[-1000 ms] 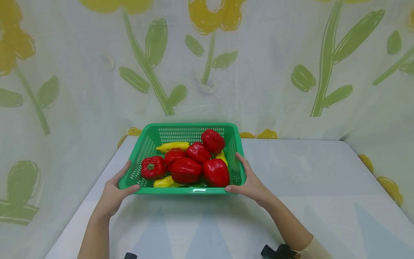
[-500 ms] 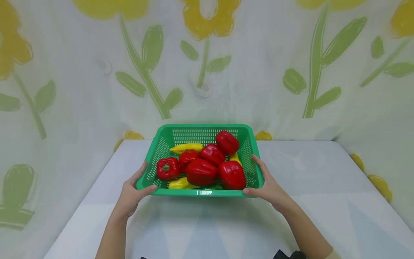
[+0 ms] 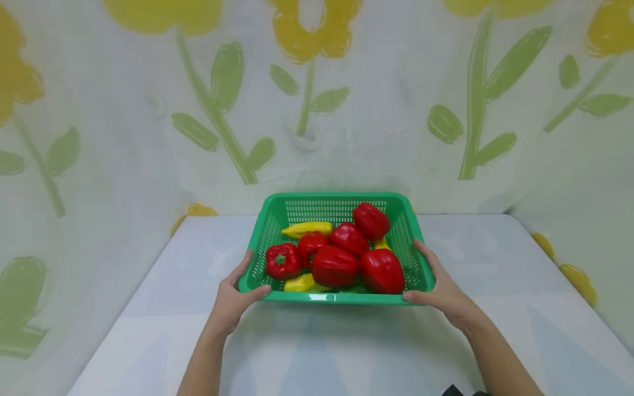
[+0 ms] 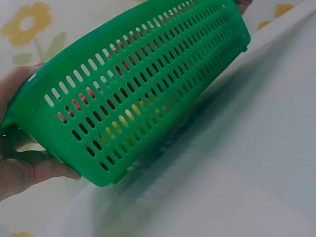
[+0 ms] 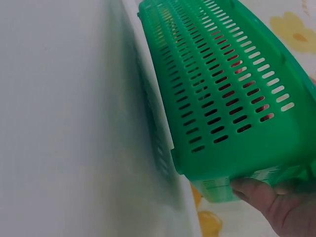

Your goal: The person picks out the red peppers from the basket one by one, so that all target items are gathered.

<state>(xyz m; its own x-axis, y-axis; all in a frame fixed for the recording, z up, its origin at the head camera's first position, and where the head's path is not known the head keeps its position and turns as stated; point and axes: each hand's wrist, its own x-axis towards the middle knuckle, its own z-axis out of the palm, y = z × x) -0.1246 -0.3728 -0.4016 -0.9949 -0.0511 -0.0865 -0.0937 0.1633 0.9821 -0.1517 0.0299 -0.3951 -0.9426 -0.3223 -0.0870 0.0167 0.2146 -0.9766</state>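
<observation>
A green slotted plastic basket [image 3: 327, 298] is held above the white table, with several red bell peppers [image 3: 334, 265] and yellow peppers [image 3: 307, 227] inside. My left hand [image 3: 233, 297] grips its near left corner, thumb on the front rim. On the near right corner my right hand [image 3: 443, 289] holds the rim, fingers along the side wall. In the left wrist view the basket's wall [image 4: 143, 84] hangs over its shadow, my left hand [image 4: 24, 168] under the corner. The right wrist view shows the basket [image 5: 222, 84] from below, with my right hand [image 5: 276, 202] at its edge.
The white table [image 3: 322, 352] carries faint pale-blue triangles and ends at a floral curtain [image 3: 317, 93] behind and to both sides. The table's left edge [image 3: 129, 308] runs close to my left arm.
Both hands have carried the basket to the right across the table, from left of centre to near the middle. The grips on its corners are unchanged.
</observation>
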